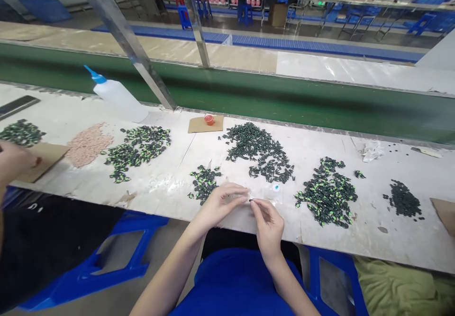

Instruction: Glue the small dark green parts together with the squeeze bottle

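My left hand [222,203] is over the near edge of the table, its thumb and fingertips drawn together in a pinch. What it holds, if anything, is too small to make out. My right hand [269,222] pinches a small black piece [251,200] right beside the left fingertips. To the left of my hands lies a small pile of black-and-green pieces [204,183]. Beyond them spreads a pile of dark elongated pieces [250,140]. A small white item with a blue centre [276,188] rests on the table just past my right hand.
More black-and-green pieces [329,195] and small black pieces [404,199] lie to the right. At left are pink pieces [88,144], a white squeeze bottle [121,100] and a co-worker's hand [16,160]. A red pot [209,120] stands on cardboard [195,125]. Metal posts [131,45] rise behind.
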Demonstrator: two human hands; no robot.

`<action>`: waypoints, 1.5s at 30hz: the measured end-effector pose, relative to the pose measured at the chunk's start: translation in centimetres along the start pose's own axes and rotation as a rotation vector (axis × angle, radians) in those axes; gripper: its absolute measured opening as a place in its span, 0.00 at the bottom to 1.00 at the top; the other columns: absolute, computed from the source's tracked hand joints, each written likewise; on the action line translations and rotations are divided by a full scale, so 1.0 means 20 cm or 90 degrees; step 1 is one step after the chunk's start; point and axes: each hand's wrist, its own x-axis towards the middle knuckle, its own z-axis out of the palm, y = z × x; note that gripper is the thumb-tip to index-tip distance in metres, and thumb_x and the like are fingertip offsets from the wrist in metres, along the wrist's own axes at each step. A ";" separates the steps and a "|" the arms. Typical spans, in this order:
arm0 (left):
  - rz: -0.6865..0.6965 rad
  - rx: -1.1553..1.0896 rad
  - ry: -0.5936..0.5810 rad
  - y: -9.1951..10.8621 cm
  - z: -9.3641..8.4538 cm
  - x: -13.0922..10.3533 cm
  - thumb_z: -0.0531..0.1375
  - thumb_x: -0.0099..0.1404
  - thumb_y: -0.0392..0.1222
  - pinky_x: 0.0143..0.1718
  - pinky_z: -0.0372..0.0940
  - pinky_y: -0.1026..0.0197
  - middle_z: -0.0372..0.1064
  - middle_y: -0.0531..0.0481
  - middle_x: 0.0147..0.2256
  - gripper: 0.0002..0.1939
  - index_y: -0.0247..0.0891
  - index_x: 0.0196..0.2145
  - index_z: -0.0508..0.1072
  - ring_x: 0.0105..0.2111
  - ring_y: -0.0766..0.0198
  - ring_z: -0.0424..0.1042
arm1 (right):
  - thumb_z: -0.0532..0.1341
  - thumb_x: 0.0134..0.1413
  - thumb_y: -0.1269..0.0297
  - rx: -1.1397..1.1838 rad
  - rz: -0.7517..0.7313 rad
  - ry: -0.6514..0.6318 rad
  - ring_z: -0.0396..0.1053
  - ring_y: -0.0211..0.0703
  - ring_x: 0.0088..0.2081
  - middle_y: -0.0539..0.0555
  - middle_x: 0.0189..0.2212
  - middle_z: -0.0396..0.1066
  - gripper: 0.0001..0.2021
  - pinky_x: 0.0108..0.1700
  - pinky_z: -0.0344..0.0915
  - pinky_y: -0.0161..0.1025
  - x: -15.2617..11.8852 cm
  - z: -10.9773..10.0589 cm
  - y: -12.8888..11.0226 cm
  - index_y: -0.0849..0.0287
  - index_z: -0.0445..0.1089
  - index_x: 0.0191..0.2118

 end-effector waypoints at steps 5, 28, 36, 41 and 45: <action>-0.018 0.272 0.103 -0.08 0.07 0.04 0.63 0.60 0.38 0.51 0.58 0.44 0.74 0.46 0.43 0.09 0.44 0.40 0.77 0.48 0.50 0.67 | 0.63 0.54 0.60 -0.001 0.023 -0.010 0.72 0.41 0.30 0.55 0.32 0.75 0.09 0.31 0.73 0.37 0.02 -0.01 0.01 0.58 0.77 0.35; 0.175 0.151 0.093 0.06 0.02 -0.05 0.54 0.67 0.35 0.40 0.64 0.58 0.75 0.49 0.33 0.08 0.40 0.37 0.73 0.36 0.60 0.71 | 0.66 0.48 0.59 0.029 0.069 -0.018 0.77 0.44 0.30 0.55 0.29 0.79 0.09 0.34 0.76 0.39 0.07 0.03 -0.12 0.59 0.78 0.31; 0.148 0.031 0.083 0.12 0.00 -0.06 0.57 0.64 0.34 0.40 0.67 0.60 0.75 0.48 0.33 0.07 0.40 0.36 0.75 0.37 0.61 0.72 | 0.66 0.50 0.65 0.043 -0.089 -0.001 0.75 0.44 0.33 0.55 0.29 0.77 0.04 0.36 0.75 0.41 0.07 0.03 -0.10 0.59 0.76 0.29; 0.053 -0.053 0.099 0.16 0.00 -0.07 0.60 0.61 0.38 0.42 0.69 0.60 0.77 0.49 0.34 0.06 0.40 0.35 0.77 0.36 0.61 0.75 | 0.65 0.52 0.69 0.013 -0.185 -0.008 0.75 0.44 0.32 0.55 0.29 0.76 0.02 0.35 0.74 0.42 0.08 0.01 -0.10 0.58 0.75 0.31; 0.001 -0.095 0.112 0.17 0.01 -0.07 0.62 0.59 0.40 0.42 0.70 0.59 0.78 0.49 0.33 0.06 0.39 0.34 0.78 0.35 0.60 0.75 | 0.64 0.52 0.73 -0.018 -0.271 -0.026 0.74 0.44 0.31 0.55 0.29 0.76 0.05 0.34 0.73 0.44 0.10 -0.01 -0.11 0.56 0.75 0.32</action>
